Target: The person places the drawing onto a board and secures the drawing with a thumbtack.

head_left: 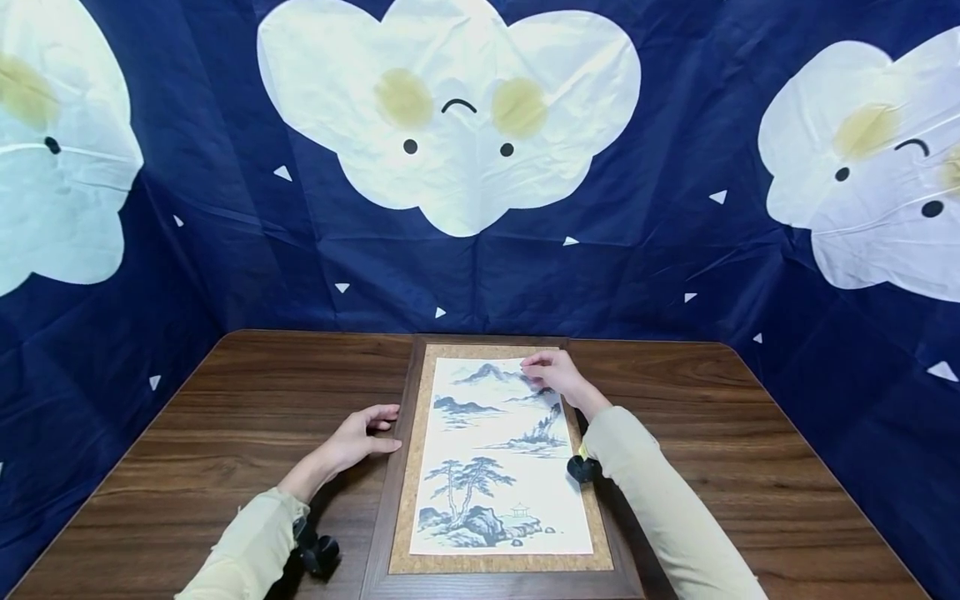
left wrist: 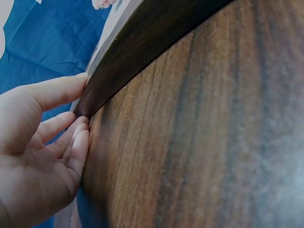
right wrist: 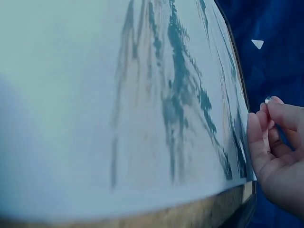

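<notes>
A dark wooden frame (head_left: 392,492) with a cork board (head_left: 413,475) lies flat on the table in the head view. On the cork lies a white sheet with an ink landscape painting (head_left: 498,467). My left hand (head_left: 360,437) rests against the frame's left edge (left wrist: 137,52), thumb on top and straight fingers alongside. My right hand (head_left: 551,375) is at the sheet's top right corner. In the right wrist view its thumb and forefinger pinch a small clear pin (right wrist: 268,99) just past the edge of the painting (right wrist: 118,118).
The brown wooden table (head_left: 225,433) extends to both sides of the frame. Dark blue cloth with white cloud faces (head_left: 450,108) hangs behind and on both sides. Black wrist cameras (head_left: 318,554) sit on both forearms.
</notes>
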Demonstrator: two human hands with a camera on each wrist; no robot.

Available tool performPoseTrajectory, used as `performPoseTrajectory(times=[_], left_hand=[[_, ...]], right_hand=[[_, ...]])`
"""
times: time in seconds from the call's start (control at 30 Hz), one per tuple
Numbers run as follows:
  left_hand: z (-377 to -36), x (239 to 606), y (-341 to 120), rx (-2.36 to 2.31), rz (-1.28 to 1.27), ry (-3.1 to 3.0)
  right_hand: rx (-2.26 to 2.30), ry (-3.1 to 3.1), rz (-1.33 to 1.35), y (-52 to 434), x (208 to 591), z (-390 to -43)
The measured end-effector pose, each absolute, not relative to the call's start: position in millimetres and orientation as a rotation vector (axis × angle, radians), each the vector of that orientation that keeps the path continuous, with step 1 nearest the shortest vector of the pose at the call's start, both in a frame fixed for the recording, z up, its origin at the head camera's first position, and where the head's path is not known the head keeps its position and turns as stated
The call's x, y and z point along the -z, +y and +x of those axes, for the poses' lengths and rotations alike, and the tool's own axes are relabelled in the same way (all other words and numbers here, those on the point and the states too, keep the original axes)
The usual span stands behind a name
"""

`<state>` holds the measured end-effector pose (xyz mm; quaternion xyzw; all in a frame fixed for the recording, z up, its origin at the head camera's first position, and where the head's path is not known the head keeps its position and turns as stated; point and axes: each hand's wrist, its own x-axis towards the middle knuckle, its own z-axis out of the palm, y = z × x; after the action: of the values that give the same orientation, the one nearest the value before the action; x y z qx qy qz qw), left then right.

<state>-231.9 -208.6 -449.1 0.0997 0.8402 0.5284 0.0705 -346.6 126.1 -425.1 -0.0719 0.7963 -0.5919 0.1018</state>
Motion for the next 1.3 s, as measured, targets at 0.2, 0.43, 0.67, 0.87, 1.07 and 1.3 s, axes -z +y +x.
performPoseTrajectory(times=[0.2, 0.43, 0.67, 0.87, 1.07, 1.3], left_hand=[[-233.1, 448.1, -211.7, -1.574, 0.316, 2.552], [-234.2, 449.3, -212.5, -1.582, 0.311, 2.546], [-233.4, 449.5, -211.3, -1.59, 0.309, 2.541], [-234.0, 449.7, -209.9, -1.587, 0.324, 2.544], [-232.9, 449.2, -208.3, -1.59, 0.313, 2.528], [-231.5, 450.9, -208.9, -1.602, 0.315, 2.531]], right_hand=[[1.632, 2.453, -0.244, 109.0, 423.8, -354.6], [1.517, 2.567, -0.242, 94.6, 425.3, -365.7], [1.481, 2.61, -0.402, 97.5, 473.6, -415.5], [1.249, 2.767, -0.455, 101.8, 519.9, -464.6], [1.274, 2.793, -0.432, 100.9, 522.7, -466.9], [1.251, 2.799, -0.309, 91.8, 510.7, -455.0]])
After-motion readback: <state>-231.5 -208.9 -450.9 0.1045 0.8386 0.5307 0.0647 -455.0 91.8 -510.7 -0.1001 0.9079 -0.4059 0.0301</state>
